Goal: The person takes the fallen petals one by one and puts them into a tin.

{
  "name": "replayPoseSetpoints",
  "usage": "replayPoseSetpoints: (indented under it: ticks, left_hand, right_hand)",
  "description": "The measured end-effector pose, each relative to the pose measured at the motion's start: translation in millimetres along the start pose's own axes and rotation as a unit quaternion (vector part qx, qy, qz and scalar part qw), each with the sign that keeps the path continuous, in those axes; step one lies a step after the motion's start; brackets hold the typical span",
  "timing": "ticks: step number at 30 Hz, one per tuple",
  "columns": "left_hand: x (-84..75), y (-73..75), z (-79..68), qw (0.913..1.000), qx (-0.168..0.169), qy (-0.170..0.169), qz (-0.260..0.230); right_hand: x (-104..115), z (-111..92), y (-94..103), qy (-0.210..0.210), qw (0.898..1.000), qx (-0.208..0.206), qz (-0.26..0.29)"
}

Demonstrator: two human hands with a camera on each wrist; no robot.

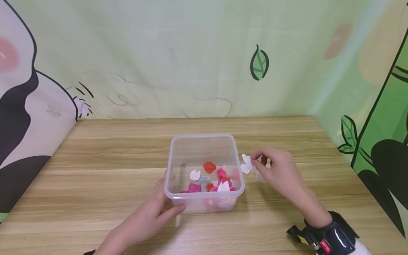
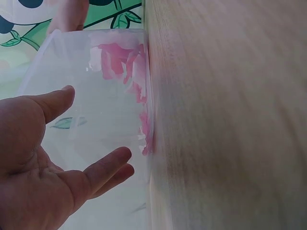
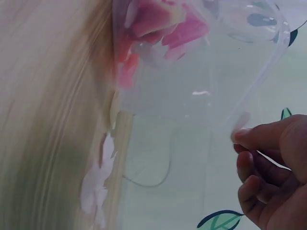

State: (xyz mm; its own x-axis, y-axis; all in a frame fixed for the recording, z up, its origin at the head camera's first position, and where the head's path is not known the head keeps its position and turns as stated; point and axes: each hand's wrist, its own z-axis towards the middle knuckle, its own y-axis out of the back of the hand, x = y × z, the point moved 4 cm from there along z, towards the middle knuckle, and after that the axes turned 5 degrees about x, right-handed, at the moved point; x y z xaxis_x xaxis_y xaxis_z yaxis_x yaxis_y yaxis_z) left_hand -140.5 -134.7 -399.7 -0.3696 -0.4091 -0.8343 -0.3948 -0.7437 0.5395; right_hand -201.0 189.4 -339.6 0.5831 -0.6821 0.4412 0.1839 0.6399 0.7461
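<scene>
A clear square plastic container [image 1: 204,195] stands on the wooden table, holding several pink, red and white petals [image 1: 194,187]. My left hand [image 1: 149,212] rests against its left side, thumb near the front corner. In the left wrist view its fingers [image 2: 110,165] are spread, fairly straight, against the clear wall. To the right of the container, my right hand [image 1: 280,171] pinches a pale petal [image 3: 243,120] between thumb and forefinger. White petals [image 1: 245,168] lie on the table beneath and beside that hand, partly hidden by it.
The wooden table [image 1: 111,152] reaches back to a printed cloth backdrop [image 1: 178,71] with leaf and animal drawings. A black wrist strap with a device [image 1: 334,233] sits on the right forearm.
</scene>
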Motion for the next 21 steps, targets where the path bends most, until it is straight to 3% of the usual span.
replayPoseSetpoints:
  ticks: [4,8,14,21]
  left_hand:
    - [-0.1,0.2,-0.1,1.0000,-0.001,0.001,0.006]
    - [0.0,0.3,0.2,1.0000,0.000,0.001,0.006]
    - [0.3,0.3,0.3,1.0000,0.000,-0.005,-0.001]
    - [-0.5,0.7,0.3,0.9999,-0.004,-0.005,0.015]
  right_hand:
    - [14,-2,4.9,0.042,0.998,-0.047,0.019]
    - [29,-4,5.8,0.089,0.993,-0.062,0.051]
    - [44,-6,1.4,0.131,0.986,-0.050,0.087]
    - [48,-8,-4.5,0.136,0.985,-0.024,0.099]
